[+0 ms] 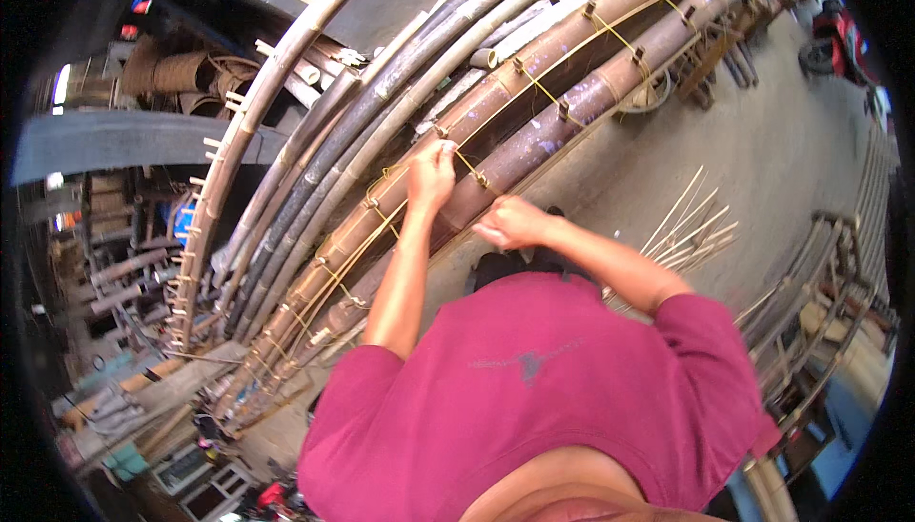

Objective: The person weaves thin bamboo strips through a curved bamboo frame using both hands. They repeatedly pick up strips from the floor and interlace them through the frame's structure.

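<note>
Two long brown bamboo poles lie side by side in front of me, the far pole (477, 107) and the near pole (519, 155). Short pegs stick up from both, and yellow cord (540, 86) zigzags between them. My left hand (432, 174) is closed at the far pole beside a peg (441, 131), with cord running from its fingertips toward a peg (481, 179) on the near pole. Close to the near pole's edge, my right hand (515, 224) is closed in a fist. Whatever its fingers may hold is hidden.
More bamboo poles (381, 83) lie beyond these, and a curved pole with pegs (221, 145) stands at left. Thin sticks (686, 236) lie on the floor at right. A bamboo frame (820, 303) is at far right. Coiled brown material (167, 74) sits on a rack.
</note>
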